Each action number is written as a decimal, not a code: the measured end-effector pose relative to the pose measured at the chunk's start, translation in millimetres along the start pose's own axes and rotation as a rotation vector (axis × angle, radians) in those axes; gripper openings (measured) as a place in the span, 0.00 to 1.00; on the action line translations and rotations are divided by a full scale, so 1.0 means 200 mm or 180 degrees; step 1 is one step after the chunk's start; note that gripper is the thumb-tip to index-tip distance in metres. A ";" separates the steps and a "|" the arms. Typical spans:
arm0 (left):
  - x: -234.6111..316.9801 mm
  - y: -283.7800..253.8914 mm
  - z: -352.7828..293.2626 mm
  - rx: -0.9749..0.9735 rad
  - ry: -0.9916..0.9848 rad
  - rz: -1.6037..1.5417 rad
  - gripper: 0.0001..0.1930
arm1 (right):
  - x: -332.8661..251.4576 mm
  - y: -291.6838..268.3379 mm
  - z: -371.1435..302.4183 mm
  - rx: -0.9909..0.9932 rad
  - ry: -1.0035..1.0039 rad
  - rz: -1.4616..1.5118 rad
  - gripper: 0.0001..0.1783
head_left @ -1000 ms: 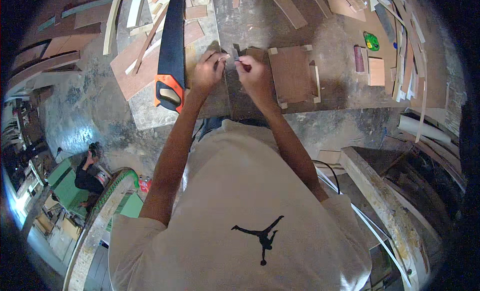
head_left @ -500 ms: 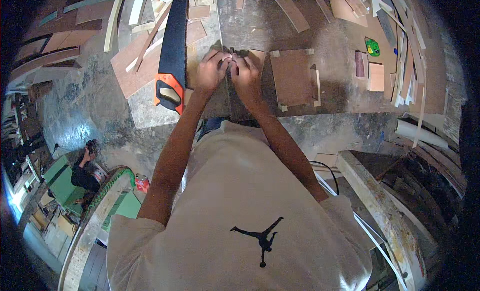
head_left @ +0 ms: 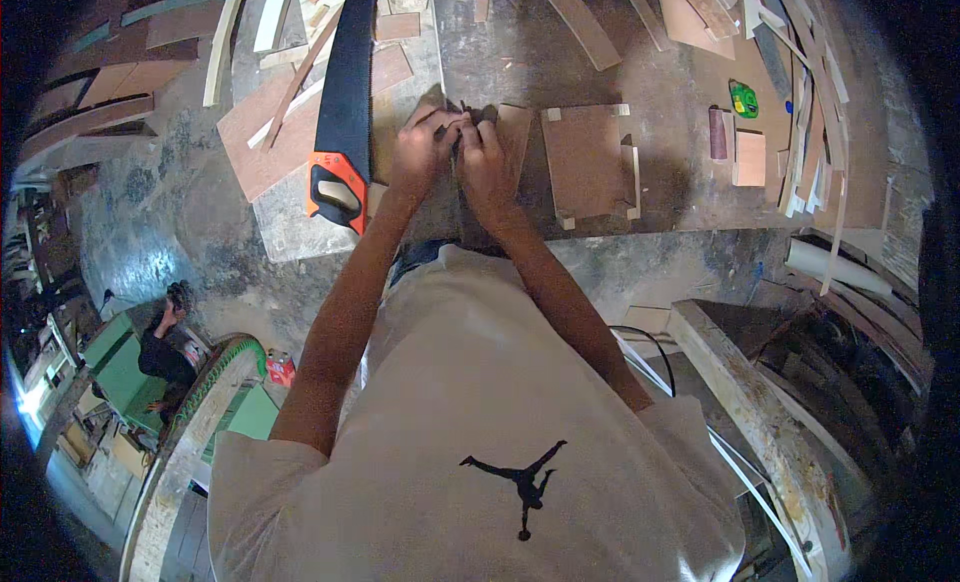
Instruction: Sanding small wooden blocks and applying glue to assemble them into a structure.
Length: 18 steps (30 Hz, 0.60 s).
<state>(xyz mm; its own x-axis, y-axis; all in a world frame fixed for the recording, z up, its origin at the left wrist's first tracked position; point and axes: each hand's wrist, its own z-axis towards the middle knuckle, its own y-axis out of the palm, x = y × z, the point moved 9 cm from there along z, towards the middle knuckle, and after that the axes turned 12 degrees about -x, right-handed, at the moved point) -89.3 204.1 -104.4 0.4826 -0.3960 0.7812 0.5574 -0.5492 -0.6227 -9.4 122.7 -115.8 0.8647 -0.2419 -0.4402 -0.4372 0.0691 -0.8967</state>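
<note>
Both hands meet over the worktable, fingertips close together. My left hand [head_left: 422, 154] is closed in a pinch, and my right hand [head_left: 486, 167] is closed against it. Whatever is between the fingers is too small and covered to name. Just right of my right hand, partly hidden by it, lies a brown wood piece [head_left: 514, 132]. Further right is a brown rectangular board [head_left: 585, 167] with small pale blocks at its corners and a thin strip along its right side. Left of my left hand lies a handsaw [head_left: 345, 102] with a black blade and orange handle.
A green tape measure [head_left: 743, 99] and a small light wood block [head_left: 749, 159] lie to the right. Long wood strips [head_left: 808, 132] are heaped at the far right edge. Thin board offcuts [head_left: 255, 132] lie left of the saw. Another person [head_left: 168, 352] is at the lower left.
My hands stay together while the right fingers shift slightly and curl. More of the wood piece beside my right hand shows. The whole view has moved a little.
</note>
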 end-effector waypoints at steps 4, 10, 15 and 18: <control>-0.02 0.00 0.01 -0.0007 0.0000 -0.0082 0.07 | -0.02 -0.01 0.01 -0.0181 0.0081 -0.0010 0.22; -0.01 0.00 0.03 -0.0189 -0.0042 -0.0103 0.07 | -0.04 0.02 0.01 0.0033 0.0096 -0.0305 0.24; -0.01 -0.01 0.03 -0.0220 0.0159 -0.0233 0.05 | -0.03 0.02 0.00 0.0023 0.0196 0.0015 0.31; -0.06 0.02 0.05 -0.0355 -0.0139 -0.0003 0.05 | -0.03 0.03 0.01 0.0021 0.0288 0.0052 0.30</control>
<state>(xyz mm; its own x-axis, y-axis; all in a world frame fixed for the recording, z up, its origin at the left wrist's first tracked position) -86.1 214.7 -117.5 0.5123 -0.3643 0.7777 0.4803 -0.6291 -0.6112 -17.0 126.5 -118.1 0.8314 -0.3273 -0.4490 -0.4491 0.0800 -0.8899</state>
